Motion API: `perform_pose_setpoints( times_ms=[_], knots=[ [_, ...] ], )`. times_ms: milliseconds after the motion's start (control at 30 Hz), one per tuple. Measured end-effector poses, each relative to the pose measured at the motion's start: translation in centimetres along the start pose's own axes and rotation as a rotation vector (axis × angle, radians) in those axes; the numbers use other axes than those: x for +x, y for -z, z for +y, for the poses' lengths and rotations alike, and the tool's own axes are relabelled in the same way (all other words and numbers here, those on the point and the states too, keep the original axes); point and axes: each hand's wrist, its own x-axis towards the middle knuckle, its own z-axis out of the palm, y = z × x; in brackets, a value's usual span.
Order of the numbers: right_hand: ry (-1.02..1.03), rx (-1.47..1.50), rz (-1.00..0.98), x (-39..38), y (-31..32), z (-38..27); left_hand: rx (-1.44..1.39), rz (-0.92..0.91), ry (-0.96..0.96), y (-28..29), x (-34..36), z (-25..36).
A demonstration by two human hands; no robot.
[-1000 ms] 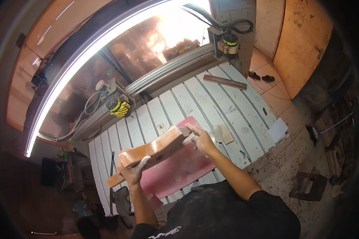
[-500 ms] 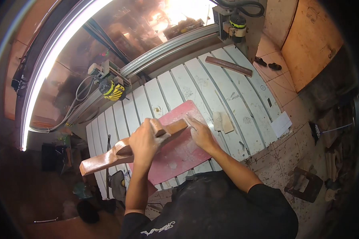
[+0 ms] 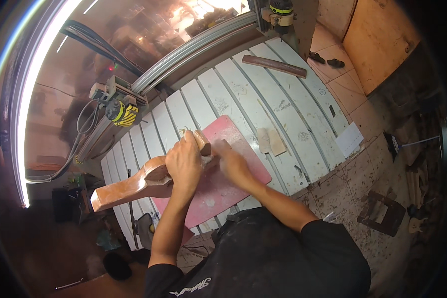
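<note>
Left hand [image 3: 184, 160] and wooden piece [image 3: 126, 188], seen from above; directions are read from the left hand unless noted. The left fingers are wrapped around the piece near its far end, knuckles uppermost. The long, glossy end projects from the grip toward 8 o'clock; the short end emerges beyond the fingers toward 1 to 2 o'clock. The right hand [image 3: 232, 163], at 3 o'clock, lies near the short end but is blurred; whether its fingers grasp anything cannot be told. Below lies a pink board [image 3: 239, 140] on a white slatted table [image 3: 203, 95]. From the right hand, two pale flat pieces [image 3: 271, 142] lie at 2 o'clock and a dark bar [image 3: 274, 66] at 1 o'clock.
</note>
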Motion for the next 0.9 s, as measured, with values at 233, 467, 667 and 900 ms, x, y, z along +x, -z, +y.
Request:
perform_pose_setpoints(
  times_ms=[233,467,667,900],
  knots=[
    [0.034,-0.012,0.056,1.4,0.5,3.4,-0.036,-0.013,0.003,0.6,0.1,1.2],
    [0.045,0.055,0.021,2.1,1.7,2.2,-0.059,0.008,-0.009,0.7,0.1,0.8],
    [0.228,0.027,-0.042,0.2,2.2,3.3,-0.038,0.009,0.021,1.4,-4.1,2.3],
    [0.37,0.163,-0.296,-1.1,3.5,3.1,-0.041,0.004,0.031,2.1,-8.2,4.2]
  ],
)
